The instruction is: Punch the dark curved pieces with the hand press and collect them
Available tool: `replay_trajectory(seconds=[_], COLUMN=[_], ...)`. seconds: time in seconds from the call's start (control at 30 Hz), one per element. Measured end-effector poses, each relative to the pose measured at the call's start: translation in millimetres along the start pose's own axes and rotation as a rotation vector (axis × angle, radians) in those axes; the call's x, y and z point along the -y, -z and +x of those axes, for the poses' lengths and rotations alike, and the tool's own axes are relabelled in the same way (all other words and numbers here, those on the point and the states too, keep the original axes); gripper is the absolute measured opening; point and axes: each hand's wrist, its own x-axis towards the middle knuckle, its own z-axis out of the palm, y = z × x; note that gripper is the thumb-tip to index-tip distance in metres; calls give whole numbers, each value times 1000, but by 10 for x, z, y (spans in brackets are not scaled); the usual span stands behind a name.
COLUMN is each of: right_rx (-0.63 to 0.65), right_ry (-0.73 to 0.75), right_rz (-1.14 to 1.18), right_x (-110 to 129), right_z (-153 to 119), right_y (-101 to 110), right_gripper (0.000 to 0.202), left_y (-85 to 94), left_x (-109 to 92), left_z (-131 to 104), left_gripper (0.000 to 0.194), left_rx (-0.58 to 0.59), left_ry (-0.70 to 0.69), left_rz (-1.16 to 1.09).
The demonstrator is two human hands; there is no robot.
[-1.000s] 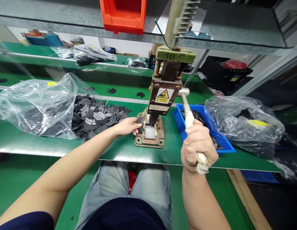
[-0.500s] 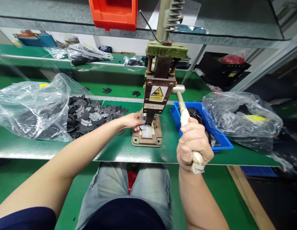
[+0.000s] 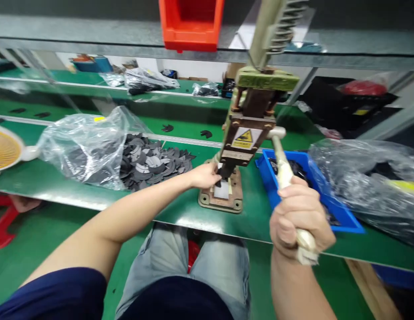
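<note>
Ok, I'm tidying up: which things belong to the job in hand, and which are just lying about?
In use:
press, lever in right hand
dark piece at left hand
likely the curved-piece pile

Apparently lying about:
orange-red bin
round yellow-and-white object

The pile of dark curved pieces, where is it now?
In the head view, the pile lies left of the press, against a clear bag.

Along the front strip of the green worktop point(image 3: 183, 209), a hand could pass before the lever press point(image 3: 242, 151), and between its base point(image 3: 238, 191) and the blue bin point(image 3: 269, 181); the left hand point(image 3: 206, 176) and heaped black curved pieces point(image 3: 156, 163) obstruct the press's left side
</note>
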Motion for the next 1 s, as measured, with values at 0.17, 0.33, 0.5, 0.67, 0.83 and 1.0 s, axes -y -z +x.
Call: replay_trajectory(seconds=[0.17,0.33,0.5,0.67,0.83,1.0], right_rx=[-88,-195,-241,-163,-145,-125], right_ry=[20,65,97,57,32,26], right_rz=[0,29,71,39,18,-2], right_x=[-72,-125,-163,-121,-79,-34], right_z=[18,25,22,31,39,36], right_y=[-72,-186,-207,-150,-137,-129], right_gripper=[31,45,48,38,33,31], left_y=[329,1243,1817,1865,1880,1894], left_x=[392,954,1192,1209,1213,1027], left_z=[-532,-993,-1080,-949,-827,-893], left_gripper=[29,28,39,34,32,19], left_rx=[-69,-499,-491,-399,-343,-342], left_ry=[-245,-202,-43,42,17,13], left_rz=[94,742,1022,1114,1149,970])
